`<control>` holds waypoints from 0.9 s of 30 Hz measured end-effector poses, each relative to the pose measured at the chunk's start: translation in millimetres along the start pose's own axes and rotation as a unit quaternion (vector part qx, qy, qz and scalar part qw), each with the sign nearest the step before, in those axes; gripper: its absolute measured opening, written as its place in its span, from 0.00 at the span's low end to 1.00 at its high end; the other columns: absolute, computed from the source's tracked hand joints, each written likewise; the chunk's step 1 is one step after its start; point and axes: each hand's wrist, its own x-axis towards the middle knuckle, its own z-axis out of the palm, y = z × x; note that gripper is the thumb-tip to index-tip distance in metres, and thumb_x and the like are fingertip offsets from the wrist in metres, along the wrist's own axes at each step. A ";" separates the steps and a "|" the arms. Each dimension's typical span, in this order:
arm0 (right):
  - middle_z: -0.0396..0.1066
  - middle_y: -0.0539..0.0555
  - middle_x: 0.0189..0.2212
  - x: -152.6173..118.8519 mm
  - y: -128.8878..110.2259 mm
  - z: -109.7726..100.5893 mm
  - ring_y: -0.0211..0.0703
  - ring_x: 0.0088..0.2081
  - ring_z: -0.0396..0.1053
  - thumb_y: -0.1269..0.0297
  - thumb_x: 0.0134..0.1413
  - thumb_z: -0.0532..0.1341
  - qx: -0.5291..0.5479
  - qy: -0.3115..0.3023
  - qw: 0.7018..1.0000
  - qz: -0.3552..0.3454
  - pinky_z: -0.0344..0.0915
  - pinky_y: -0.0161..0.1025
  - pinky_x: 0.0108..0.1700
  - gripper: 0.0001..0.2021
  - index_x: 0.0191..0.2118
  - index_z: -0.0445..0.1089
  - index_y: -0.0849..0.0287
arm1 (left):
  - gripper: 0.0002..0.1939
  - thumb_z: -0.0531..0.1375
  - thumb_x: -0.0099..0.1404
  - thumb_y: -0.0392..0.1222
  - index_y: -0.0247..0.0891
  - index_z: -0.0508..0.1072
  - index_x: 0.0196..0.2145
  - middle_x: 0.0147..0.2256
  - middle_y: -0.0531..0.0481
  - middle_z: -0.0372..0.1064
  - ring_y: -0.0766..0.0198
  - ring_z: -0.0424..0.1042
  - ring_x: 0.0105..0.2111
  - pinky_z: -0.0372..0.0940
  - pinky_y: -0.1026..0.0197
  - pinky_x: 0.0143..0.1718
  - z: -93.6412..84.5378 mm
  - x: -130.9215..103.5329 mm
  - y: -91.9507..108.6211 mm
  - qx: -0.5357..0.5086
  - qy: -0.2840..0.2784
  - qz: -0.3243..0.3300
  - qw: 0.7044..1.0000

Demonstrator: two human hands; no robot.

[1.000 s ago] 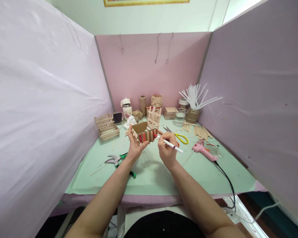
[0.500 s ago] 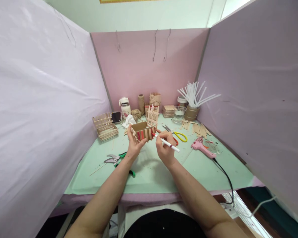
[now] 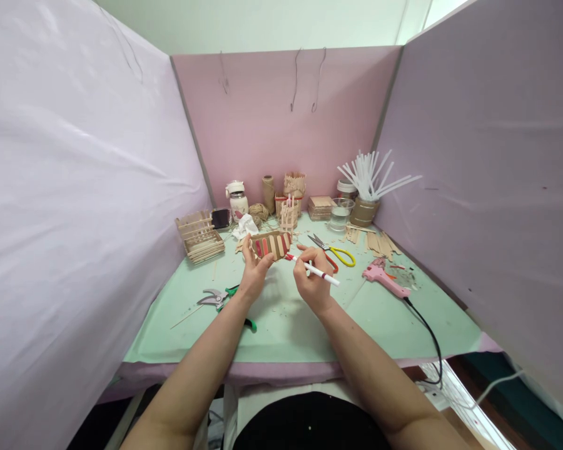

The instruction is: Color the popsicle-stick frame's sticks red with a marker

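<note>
Spans a green table [image 3: 286, 340] with left hand [image 3: 254, 276] and right hand [image 3: 313, 284]. Holds up in the left, thumb and fingers closed on one end, a striped stick box [image 3: 276, 245]: probably light and stiff but fragile at the slats, so best taken by the end edges. Pinches in the right a slim white marker [image 3: 319, 274], with red tip [image 3: 289, 257] beside the box

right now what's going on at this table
A person's left hand holds up a small craft-stick box, some of its sticks coloured red. The right hand holds a white marker, its red tip close to the box's lower right corner. Green-handled pruning shears, scissors and a pink glue gun lie on the table.
</note>
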 end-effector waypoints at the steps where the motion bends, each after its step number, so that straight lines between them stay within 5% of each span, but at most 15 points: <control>1: 0.61 0.43 0.24 -0.8 -0.3 -0.3 0.38 0.27 0.67 0.73 0.56 0.58 -0.004 0.001 1.000 -0.012 0.76 0.48 0.47 0.08 0.32 0.60 0.52 | 0.48 0.68 0.60 0.51 0.58 0.43 0.68 0.68 0.44 0.52 0.55 0.67 0.59 0.62 0.45 0.62 1.8 -0.7 3.3 -0.034 0.005 -0.033 0.999; 8: 0.65 0.47 0.28 -9.4 0.3 0.4 0.42 0.32 0.67 0.74 0.55 0.59 -0.045 -0.030 0.995 -0.082 0.72 0.50 0.48 0.08 0.37 0.63 0.53 | 0.42 0.70 0.56 0.50 0.58 0.54 0.63 0.65 0.48 0.56 0.57 0.68 0.58 0.62 0.47 0.61 6.9 -2.0 12.9 -0.100 0.029 -0.094 0.990; 27: 0.67 0.46 0.27 -9.8 3.5 0.5 0.40 0.30 0.67 0.74 0.58 0.59 -0.061 -0.038 0.994 -0.082 0.65 0.46 0.43 0.08 0.35 0.61 0.53 | 0.57 0.73 0.52 0.57 0.58 0.44 0.70 0.71 0.44 0.46 0.49 0.59 0.67 0.59 0.46 0.65 1.1 1.5 -3.4 -0.052 0.034 -0.031 0.998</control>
